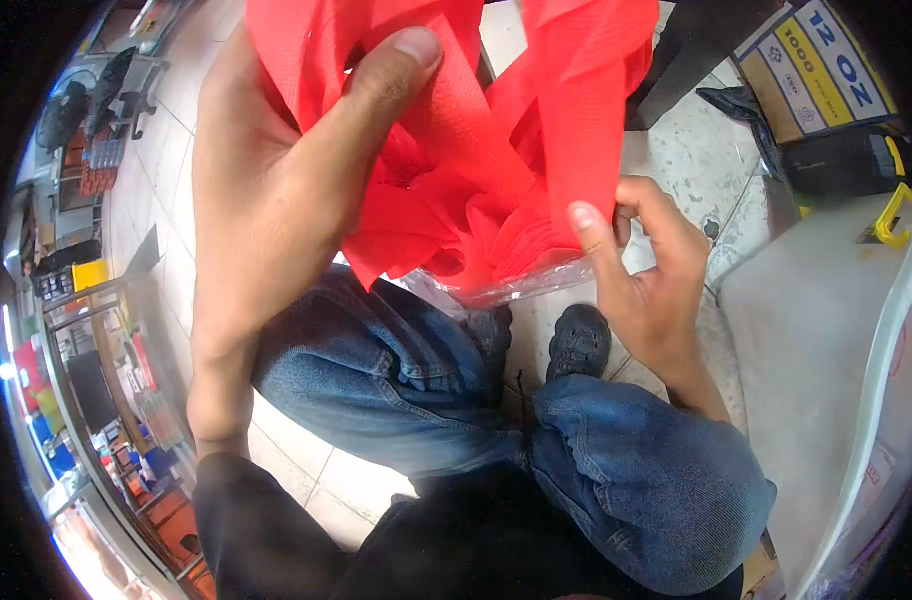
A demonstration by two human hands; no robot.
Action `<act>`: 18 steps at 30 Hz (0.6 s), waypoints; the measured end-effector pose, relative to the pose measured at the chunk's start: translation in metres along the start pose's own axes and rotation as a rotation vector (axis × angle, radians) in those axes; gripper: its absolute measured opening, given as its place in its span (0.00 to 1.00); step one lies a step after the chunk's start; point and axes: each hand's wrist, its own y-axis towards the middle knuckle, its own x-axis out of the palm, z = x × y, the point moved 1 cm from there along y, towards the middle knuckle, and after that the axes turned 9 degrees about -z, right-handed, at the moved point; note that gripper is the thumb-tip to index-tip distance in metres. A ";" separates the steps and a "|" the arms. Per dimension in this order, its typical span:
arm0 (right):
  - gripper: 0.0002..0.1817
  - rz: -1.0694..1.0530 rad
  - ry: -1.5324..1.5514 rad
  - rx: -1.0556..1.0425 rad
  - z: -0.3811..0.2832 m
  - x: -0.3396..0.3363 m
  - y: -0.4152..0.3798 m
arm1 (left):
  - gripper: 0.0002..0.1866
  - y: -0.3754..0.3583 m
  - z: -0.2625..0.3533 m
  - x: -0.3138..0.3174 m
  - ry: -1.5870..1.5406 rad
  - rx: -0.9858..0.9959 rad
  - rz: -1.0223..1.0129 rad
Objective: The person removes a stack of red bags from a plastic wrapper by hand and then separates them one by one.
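Observation:
A bundle of red, textured non-woven fabric [476, 140] with strap-like strips hangs in front of me at the top of the head view. My left hand [286, 190] grips it from the left, thumb pressed on a strip and fingers hidden behind the cloth. On the right, my right hand [651, 270] pinches the edge of a hanging red strip between thumb and fingers. Several folded red layers gather at the bottom of the bundle. See-through plastic wrap [526, 287] lies along their lower edge. Whether the layers are separate pieces is hard to make out.
Below are my jeans-clad legs [396, 370] and dark shoes [579, 340] on a tiled floor. At right stand a large whitish sack or bin [816, 300] and a cardboard box [816, 70] marked "12 OZ". Metal shelving [96, 400] with assorted goods runs along the left.

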 end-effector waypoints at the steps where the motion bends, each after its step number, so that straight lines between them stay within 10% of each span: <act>1: 0.09 0.033 -0.006 0.042 0.001 -0.001 -0.001 | 0.17 0.002 -0.001 0.003 -0.027 -0.006 0.044; 18: 0.14 0.098 1.037 0.204 0.016 0.004 -0.005 | 0.18 0.008 -0.027 -0.006 -0.017 0.012 -0.113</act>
